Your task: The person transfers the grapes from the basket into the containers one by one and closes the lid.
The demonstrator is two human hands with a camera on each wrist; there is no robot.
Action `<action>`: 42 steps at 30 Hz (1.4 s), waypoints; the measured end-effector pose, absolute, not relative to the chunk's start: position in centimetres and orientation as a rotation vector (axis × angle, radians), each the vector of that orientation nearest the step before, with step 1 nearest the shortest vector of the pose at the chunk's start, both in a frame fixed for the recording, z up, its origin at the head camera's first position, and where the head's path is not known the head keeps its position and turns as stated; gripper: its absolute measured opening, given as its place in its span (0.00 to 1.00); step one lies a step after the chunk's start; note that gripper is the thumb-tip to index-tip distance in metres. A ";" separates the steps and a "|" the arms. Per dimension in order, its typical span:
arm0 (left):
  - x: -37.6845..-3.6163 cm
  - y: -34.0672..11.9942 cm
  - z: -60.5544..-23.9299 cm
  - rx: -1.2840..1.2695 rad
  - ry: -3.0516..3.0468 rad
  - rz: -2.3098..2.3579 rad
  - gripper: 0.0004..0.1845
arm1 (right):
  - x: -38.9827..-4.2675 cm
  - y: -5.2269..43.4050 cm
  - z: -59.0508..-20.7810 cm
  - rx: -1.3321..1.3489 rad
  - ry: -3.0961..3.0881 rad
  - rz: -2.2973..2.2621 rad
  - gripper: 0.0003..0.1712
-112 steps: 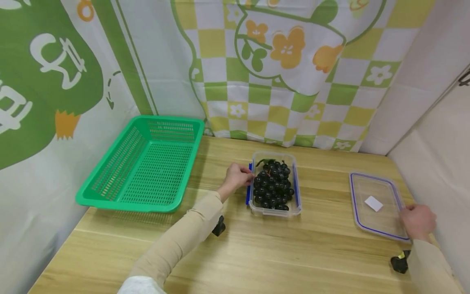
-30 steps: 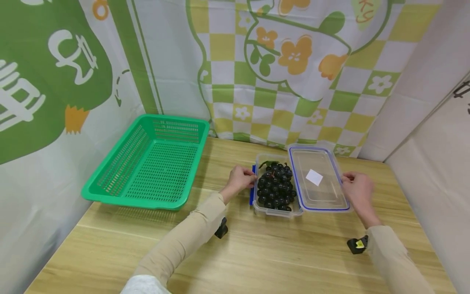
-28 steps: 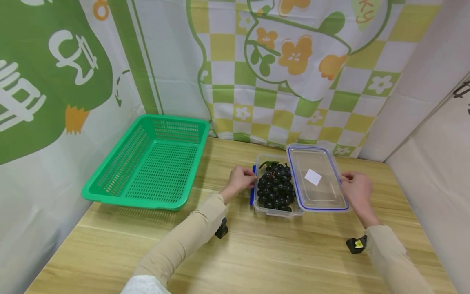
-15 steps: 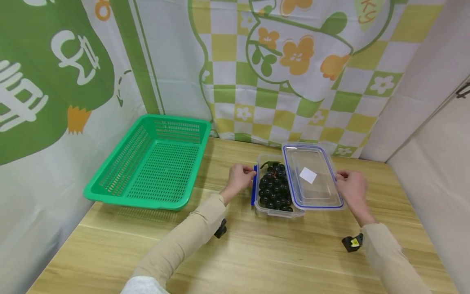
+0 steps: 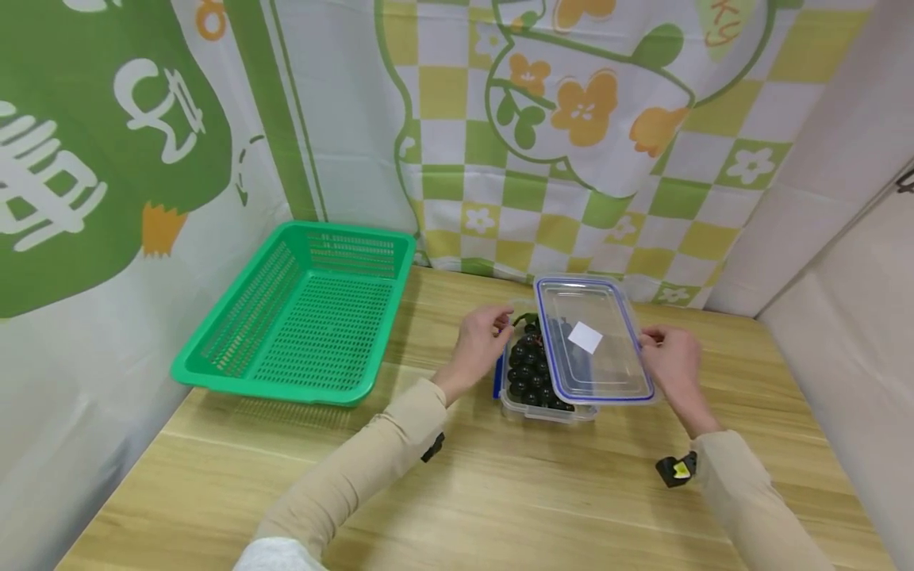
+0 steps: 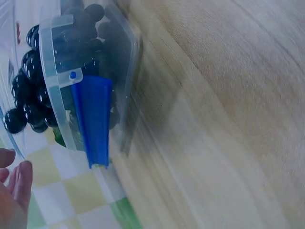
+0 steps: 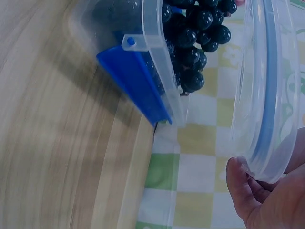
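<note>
A clear plastic food container (image 5: 546,412) with blue side latches holds a bunch of dark grapes (image 5: 527,371) with a green leaf. My right hand (image 5: 674,358) pinches the right edge of the clear lid (image 5: 608,369), which has a blue seal and a white label. Tilted, the lid hangs over the container's right part and covers some grapes. In the right wrist view a gap shows between lid and rim. My left hand (image 5: 478,342) hovers at the container's back left corner, fingers loosely bent. In the left wrist view its fingertips (image 6: 25,168) are close to the lid's edge; the left latch (image 6: 94,121) hangs down.
A green perforated basket (image 5: 382,349) stands at the left of the wooden table (image 5: 500,492). Behind the table hangs a checkered curtain (image 5: 443,143), with a pale curtain (image 5: 850,262) along the right side.
My right hand has brought the lid leftward from the table's right side to over the container. My left hand has let go of the container's left side and lifted toward its back corner.
</note>
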State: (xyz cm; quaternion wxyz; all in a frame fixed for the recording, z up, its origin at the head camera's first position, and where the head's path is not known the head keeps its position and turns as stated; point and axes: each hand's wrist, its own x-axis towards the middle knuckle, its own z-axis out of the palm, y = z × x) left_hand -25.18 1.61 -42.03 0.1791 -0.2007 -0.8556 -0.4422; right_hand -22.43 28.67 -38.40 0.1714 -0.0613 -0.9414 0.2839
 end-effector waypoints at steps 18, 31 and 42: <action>-26.1 1.6 -41.3 -0.838 -1.968 -0.928 0.13 | -22.5 27.6 -36.7 -0.012 -2.546 1.239 0.15; -26.6 1.5 -40.0 -0.868 -1.791 -1.087 0.12 | -22.5 29.0 -36.8 0.353 -2.256 1.705 0.15; -26.3 1.8 -39.5 -0.809 -1.780 -1.173 0.11 | -21.5 27.6 -36.5 0.325 -2.160 1.482 0.11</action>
